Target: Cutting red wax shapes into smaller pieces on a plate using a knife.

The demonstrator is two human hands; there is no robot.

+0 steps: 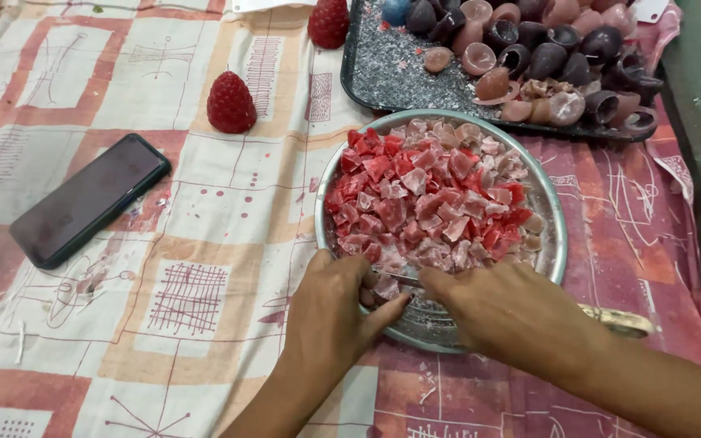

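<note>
Hands [415, 312] on red wax chunks [427, 199]

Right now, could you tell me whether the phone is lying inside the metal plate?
No, the phone lies on the patterned cloth, well apart from the metal plate that holds the red and pink chunks.

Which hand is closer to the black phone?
The left hand. It rests at the near-left rim of the metal plate, with the phone off to its left on the cloth. The right hand is farther right, across the plate's near edge.
</note>
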